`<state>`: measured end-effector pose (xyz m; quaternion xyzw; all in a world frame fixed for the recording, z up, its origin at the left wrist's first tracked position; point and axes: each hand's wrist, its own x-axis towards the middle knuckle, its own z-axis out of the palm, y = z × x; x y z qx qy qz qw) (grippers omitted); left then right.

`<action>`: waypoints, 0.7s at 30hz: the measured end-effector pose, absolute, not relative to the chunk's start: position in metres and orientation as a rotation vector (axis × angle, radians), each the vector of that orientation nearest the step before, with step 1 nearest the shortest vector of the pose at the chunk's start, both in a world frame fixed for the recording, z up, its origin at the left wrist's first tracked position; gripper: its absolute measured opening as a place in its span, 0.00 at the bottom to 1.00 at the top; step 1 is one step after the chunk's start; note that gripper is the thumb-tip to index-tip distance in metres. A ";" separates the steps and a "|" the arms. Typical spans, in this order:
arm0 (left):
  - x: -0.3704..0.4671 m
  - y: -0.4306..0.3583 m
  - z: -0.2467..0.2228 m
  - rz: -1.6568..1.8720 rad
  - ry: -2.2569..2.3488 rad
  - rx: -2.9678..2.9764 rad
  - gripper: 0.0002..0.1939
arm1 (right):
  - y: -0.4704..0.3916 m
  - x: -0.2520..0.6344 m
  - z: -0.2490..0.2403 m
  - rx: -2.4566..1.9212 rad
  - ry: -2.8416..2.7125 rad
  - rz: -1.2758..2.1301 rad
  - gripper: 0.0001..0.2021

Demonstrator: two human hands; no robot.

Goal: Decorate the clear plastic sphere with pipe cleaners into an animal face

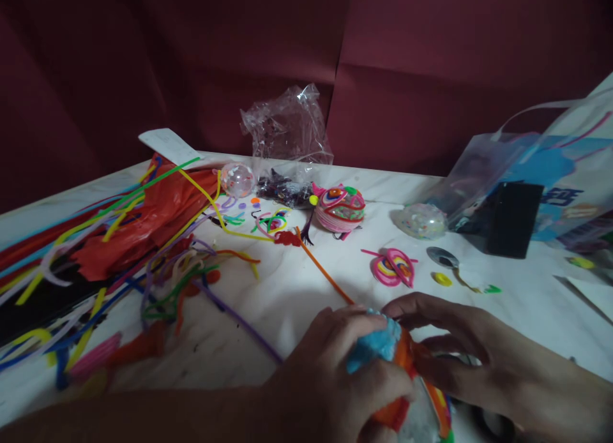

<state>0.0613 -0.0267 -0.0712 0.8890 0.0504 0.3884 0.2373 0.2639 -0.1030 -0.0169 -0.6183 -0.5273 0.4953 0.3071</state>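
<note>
The craft piece (376, 346), rounded and partly covered, is gripped by the left hand (330, 360) and touched by the right hand (483, 360). Fuzzy light blue is bordered by orange-red; pale grey and a multicoloured strip are seen lower down.

Lettering at 3 o'clock: dark blue, large, on the blue-printed part of a translucent bag (541, 168). Form resembles a Chinese character; edges blurred and partly distorted, so no certain reading. At 10 o'clock: white paper (170, 147) with faint marks on its face, too small and soft to make out. No brand, number or sign legible on either.
</note>
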 end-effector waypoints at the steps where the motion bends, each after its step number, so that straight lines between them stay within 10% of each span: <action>1: 0.061 -0.027 -0.071 1.054 0.144 2.439 0.10 | -0.103 0.265 -0.017 -1.629 -1.385 1.335 0.28; 21: 0.060 -0.031 -0.069 1.063 0.169 2.424 0.11 | -0.099 0.261 -0.012 -1.594 -1.305 1.468 0.27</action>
